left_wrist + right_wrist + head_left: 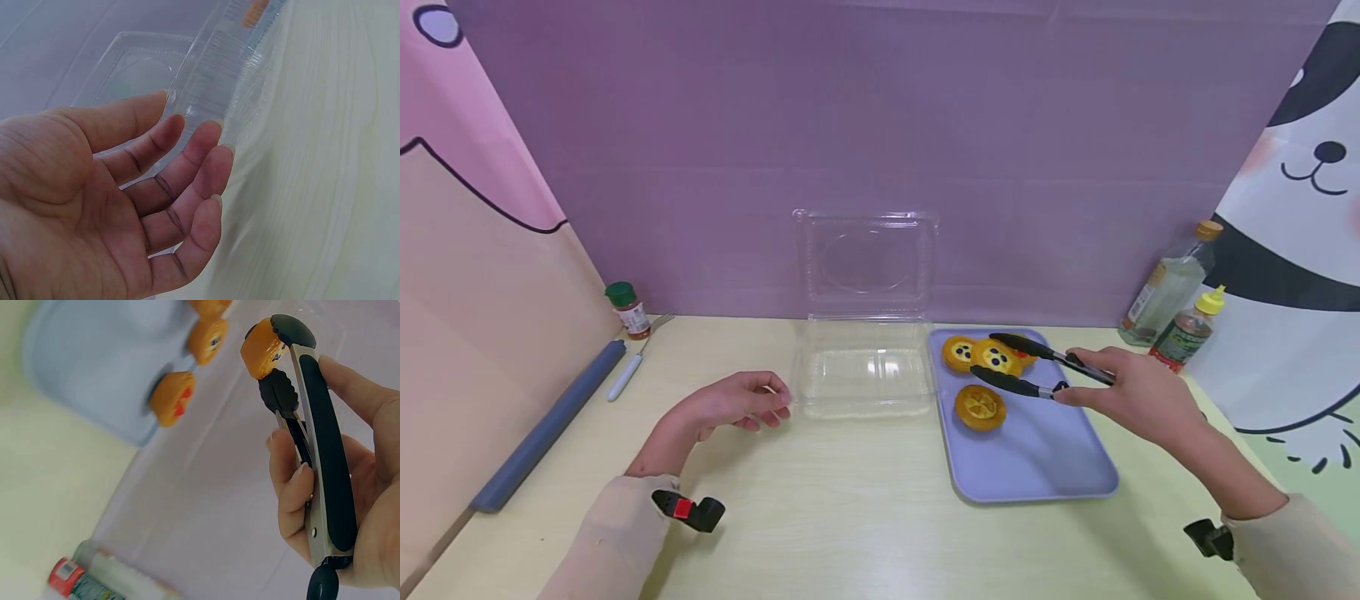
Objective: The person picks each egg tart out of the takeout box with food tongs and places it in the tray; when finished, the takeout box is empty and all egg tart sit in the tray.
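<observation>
My right hand [1138, 396] holds black-tipped tongs [328, 450]. Between their tips is a small tart [261, 349] with dark dots on top, raised above the purple tray [1037, 467]. On that tray lie a plain golden tart [980, 407], a dotted tart [958, 353] and, partly hidden behind the tongs, a tart with red topping [173, 399]. My left hand [737, 402], fingers loosely bent, is at the left edge of a clear plastic clamshell box [865, 375]. The box's lid [868, 258] stands raised at the back. Whether the fingertips touch the box I cannot tell.
At the back right stand a clear bottle [1168, 287] and a smaller yellow-capped bottle [1183, 333]. A green-lidded jar [628, 310], a fork [636, 362] and a long blue roll [550, 429] are on the left. A purple backdrop [865, 100] rises behind the table.
</observation>
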Available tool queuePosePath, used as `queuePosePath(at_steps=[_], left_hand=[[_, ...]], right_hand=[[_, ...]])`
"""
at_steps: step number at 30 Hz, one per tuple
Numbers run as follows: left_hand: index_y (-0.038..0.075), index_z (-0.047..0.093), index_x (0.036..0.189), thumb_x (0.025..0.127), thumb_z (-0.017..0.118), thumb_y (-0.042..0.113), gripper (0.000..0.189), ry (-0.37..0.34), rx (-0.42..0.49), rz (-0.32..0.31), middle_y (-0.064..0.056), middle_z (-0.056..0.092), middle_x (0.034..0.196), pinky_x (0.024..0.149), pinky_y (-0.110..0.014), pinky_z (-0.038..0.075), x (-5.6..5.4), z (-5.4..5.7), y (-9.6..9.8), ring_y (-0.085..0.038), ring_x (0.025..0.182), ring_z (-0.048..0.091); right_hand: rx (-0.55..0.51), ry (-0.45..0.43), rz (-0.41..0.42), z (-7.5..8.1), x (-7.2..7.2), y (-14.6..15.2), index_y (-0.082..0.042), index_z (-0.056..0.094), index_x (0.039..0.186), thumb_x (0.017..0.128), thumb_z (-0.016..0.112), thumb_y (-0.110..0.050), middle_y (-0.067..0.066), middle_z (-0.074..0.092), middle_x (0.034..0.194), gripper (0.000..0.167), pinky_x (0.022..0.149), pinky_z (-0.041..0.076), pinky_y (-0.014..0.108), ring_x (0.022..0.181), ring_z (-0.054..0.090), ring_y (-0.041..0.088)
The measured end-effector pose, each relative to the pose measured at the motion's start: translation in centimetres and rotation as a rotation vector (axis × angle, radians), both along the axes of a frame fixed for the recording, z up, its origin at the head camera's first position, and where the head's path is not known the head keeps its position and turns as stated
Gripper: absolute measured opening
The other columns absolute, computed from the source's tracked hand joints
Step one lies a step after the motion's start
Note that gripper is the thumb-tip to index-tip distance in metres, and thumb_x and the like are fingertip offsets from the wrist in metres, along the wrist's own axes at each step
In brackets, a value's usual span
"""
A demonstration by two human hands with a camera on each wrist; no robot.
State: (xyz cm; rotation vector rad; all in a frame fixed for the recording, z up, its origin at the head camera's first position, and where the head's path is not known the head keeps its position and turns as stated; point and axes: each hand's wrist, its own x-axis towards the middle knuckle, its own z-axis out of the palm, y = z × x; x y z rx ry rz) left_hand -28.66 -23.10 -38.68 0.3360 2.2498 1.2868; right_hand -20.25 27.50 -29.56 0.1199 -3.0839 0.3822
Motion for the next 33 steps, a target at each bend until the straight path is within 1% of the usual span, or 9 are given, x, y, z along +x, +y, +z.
queuePosePath(at_steps=[3, 5, 10, 15, 19, 22, 30, 33], left_hand=[[0.0, 0.059, 0.12, 0.1, 0.061, 0.031, 0.037, -0.003, 0.005, 0.002, -0.015, 0.069, 0.113, 0.084, -0.036, 0.052, 0.0, 0.0, 0.0, -0.023, 0.101, 0.066], [0.0, 0.058, 0.12, 0.1, 0.061, 0.03, 0.036, -0.001, 0.008, -0.004, -0.016, 0.069, 0.114, 0.084, -0.036, 0.052, 0.0, -0.1, 0.0, -0.023, 0.101, 0.066], [0.0, 0.058, 0.12, 0.1, 0.061, 0.029, 0.036, -0.004, 0.01, -0.006, -0.016, 0.069, 0.114, 0.084, -0.035, 0.052, 0.1, -0.1, 0.0, -0.023, 0.102, 0.066], [0.0, 0.058, 0.121, 0.1, 0.061, 0.029, 0.036, -0.002, 0.006, -0.002, -0.016, 0.069, 0.114, 0.084, -0.036, 0.052, 0.0, 0.0, 0.0, -0.024, 0.101, 0.066], [0.0, 0.058, 0.121, 0.1, 0.061, 0.03, 0.037, -0.004, 0.006, -0.002, -0.015, 0.069, 0.114, 0.085, -0.036, 0.052, -0.1, -0.1, 0.0, -0.023, 0.101, 0.066], [0.0, 0.058, 0.121, 0.099, 0.062, 0.029, 0.037, -0.011, 0.009, 0.007, -0.015, 0.069, 0.114, 0.085, -0.036, 0.052, -0.1, -0.1, 0.0, -0.023, 0.101, 0.066], [0.0, 0.058, 0.12, 0.1, 0.061, 0.031, 0.038, -0.005, 0.005, 0.005, -0.016, 0.069, 0.114, 0.084, -0.036, 0.052, 0.0, 0.0, 0.0, -0.023, 0.101, 0.066], [0.0, 0.058, 0.121, 0.1, 0.061, 0.031, 0.037, -0.004, 0.003, 0.005, -0.016, 0.069, 0.113, 0.084, -0.036, 0.052, 0.0, 0.0, 0.0, -0.024, 0.101, 0.066]], right_hand=[[0.0, 0.003, -0.013, -0.6, 0.4, 1.0, -0.012, 0.056, 0.142, 0.077, 0.07, -0.072, 0.022, 0.06, 0.138, 0.09, 0.059, 0.046, 0.032, 0.106, 0.065, 0.035], [0.002, -0.001, -0.025, -1.1, 0.6, 1.7, -0.011, 0.057, 0.142, 0.078, 0.071, -0.071, 0.023, 0.06, 0.137, 0.089, 0.057, 0.043, 0.03, 0.1, 0.066, 0.032], [0.001, -0.013, -0.059, -2.1, 0.9, 2.9, -0.01, 0.058, 0.141, 0.078, 0.071, -0.069, 0.024, 0.061, 0.134, 0.088, 0.054, 0.041, 0.031, 0.094, 0.066, 0.031], [0.003, -0.042, -0.082, -3.0, 1.0, 3.6, -0.01, 0.056, 0.142, 0.077, 0.07, -0.072, 0.026, 0.059, 0.137, 0.092, 0.052, 0.04, 0.032, 0.096, 0.066, 0.033], [0.013, -0.051, -0.085, -3.5, 1.0, 4.0, -0.01, 0.056, 0.142, 0.076, 0.071, -0.072, 0.026, 0.059, 0.137, 0.091, 0.052, 0.04, 0.032, 0.099, 0.066, 0.035], [0.023, -0.058, -0.084, -3.8, 1.0, 4.2, -0.01, 0.057, 0.141, 0.076, 0.071, -0.072, 0.026, 0.06, 0.136, 0.092, 0.053, 0.04, 0.032, 0.097, 0.066, 0.034], [0.02, -0.066, -0.081, -4.2, 0.9, 4.4, -0.009, 0.057, 0.141, 0.075, 0.072, -0.073, 0.027, 0.06, 0.135, 0.093, 0.054, 0.042, 0.032, 0.104, 0.065, 0.041], [0.02, -0.068, -0.082, -4.2, 0.9, 4.4, -0.009, 0.057, 0.141, 0.074, 0.072, -0.072, 0.027, 0.06, 0.134, 0.093, 0.054, 0.042, 0.032, 0.102, 0.066, 0.04]])
